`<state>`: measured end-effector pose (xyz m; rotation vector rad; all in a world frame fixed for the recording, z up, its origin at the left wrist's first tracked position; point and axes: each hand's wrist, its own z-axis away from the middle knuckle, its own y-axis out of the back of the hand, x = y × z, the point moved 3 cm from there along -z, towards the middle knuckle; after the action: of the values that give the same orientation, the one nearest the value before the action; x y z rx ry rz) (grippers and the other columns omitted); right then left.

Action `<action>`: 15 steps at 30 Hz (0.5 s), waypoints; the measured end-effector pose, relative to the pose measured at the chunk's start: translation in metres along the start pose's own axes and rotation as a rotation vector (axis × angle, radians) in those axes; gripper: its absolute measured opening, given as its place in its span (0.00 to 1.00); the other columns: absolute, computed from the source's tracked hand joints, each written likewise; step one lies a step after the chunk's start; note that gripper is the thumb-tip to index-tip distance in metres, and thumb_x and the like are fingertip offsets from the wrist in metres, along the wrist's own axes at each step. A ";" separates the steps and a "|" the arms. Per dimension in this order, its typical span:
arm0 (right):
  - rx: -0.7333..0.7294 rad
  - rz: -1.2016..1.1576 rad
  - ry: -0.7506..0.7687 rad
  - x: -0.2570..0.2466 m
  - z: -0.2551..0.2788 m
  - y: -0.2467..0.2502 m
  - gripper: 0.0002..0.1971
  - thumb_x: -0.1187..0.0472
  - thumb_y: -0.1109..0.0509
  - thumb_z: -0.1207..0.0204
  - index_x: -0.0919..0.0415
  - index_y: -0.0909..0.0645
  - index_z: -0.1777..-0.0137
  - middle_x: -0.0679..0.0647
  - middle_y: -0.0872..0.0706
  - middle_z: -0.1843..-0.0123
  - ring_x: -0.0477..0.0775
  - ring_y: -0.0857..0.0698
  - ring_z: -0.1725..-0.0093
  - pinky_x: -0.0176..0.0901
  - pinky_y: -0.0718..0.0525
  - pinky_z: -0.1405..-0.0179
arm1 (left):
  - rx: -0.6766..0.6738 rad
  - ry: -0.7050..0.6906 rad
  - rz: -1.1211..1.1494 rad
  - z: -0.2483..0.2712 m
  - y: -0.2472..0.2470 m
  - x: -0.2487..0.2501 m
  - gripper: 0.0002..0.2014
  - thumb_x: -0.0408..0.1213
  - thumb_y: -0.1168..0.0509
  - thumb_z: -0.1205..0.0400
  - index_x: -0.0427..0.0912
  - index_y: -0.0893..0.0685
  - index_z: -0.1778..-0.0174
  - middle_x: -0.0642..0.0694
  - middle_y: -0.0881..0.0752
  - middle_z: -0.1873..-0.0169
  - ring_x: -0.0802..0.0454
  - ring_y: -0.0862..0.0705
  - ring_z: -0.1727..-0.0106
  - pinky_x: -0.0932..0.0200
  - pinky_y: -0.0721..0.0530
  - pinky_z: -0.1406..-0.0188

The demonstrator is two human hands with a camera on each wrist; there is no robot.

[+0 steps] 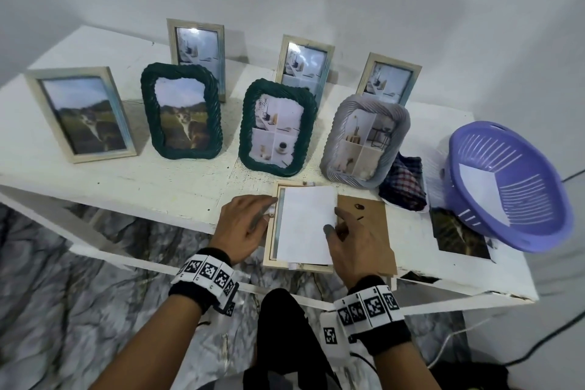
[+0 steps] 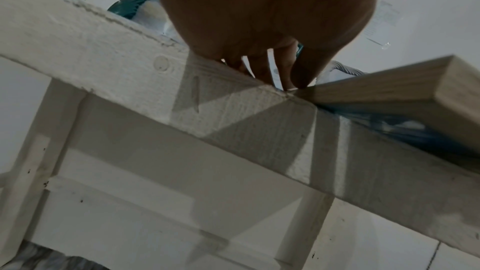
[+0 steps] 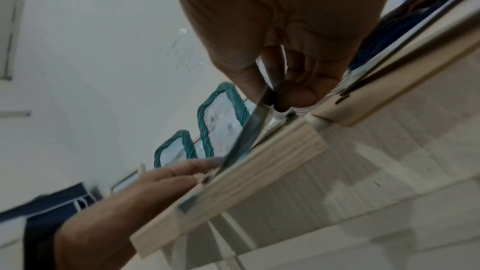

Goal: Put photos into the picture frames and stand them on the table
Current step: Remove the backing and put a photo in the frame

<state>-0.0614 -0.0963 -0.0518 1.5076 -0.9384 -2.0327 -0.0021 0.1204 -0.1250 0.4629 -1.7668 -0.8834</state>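
A pale wooden frame [image 1: 270,258] lies face down at the table's front edge. A photo [image 1: 305,225] lies white side up in its opening, slightly askew. My right hand [image 1: 334,220] pinches the photo's right edge between thumb and finger; in the right wrist view the photo [image 3: 246,137] shows edge-on, tilted up from the frame [image 3: 233,182]. My left hand [image 1: 264,212] rests with straight fingers [image 2: 285,73] on the frame's left rail [image 2: 389,85]. The brown backing board [image 1: 375,231] lies right of the frame, partly under my right hand. Several filled frames stand behind, among them a green one [image 1: 275,127].
A purple basket [image 1: 506,184] holding a white sheet sits tilted at the right. Another photo [image 1: 459,237] lies partly under it. A dark checked cloth [image 1: 403,184] lies beside the grey frame [image 1: 364,139]. The lying frame overhangs the white table [image 1: 158,180] edge.
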 end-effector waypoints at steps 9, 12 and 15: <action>0.062 0.190 0.063 0.008 -0.009 -0.034 0.20 0.51 0.33 0.23 0.61 0.21 0.35 0.60 0.21 0.49 0.63 0.20 0.54 0.54 0.18 0.52 | 0.000 0.008 0.006 0.001 0.001 0.002 0.26 0.51 0.49 0.19 0.49 0.20 0.28 0.51 0.17 0.33 0.47 0.25 0.33 0.49 0.29 0.37; 0.046 0.240 0.075 0.005 -0.006 -0.036 0.22 0.51 0.33 0.22 0.63 0.24 0.33 0.62 0.23 0.46 0.65 0.20 0.51 0.52 0.19 0.54 | -0.018 0.007 0.009 0.001 0.001 -0.001 0.26 0.52 0.49 0.19 0.50 0.21 0.27 0.51 0.18 0.32 0.46 0.25 0.32 0.46 0.27 0.35; 0.013 0.285 0.072 0.006 -0.006 -0.028 0.26 0.47 0.33 0.22 0.61 0.28 0.29 0.61 0.24 0.40 0.64 0.21 0.45 0.48 0.24 0.56 | -0.020 -0.005 0.003 0.001 0.001 -0.003 0.25 0.51 0.49 0.18 0.51 0.23 0.26 0.51 0.18 0.32 0.45 0.25 0.32 0.43 0.26 0.35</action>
<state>-0.0560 -0.0833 -0.0770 1.3558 -1.0715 -1.7631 -0.0023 0.1235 -0.1259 0.4457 -1.7616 -0.8999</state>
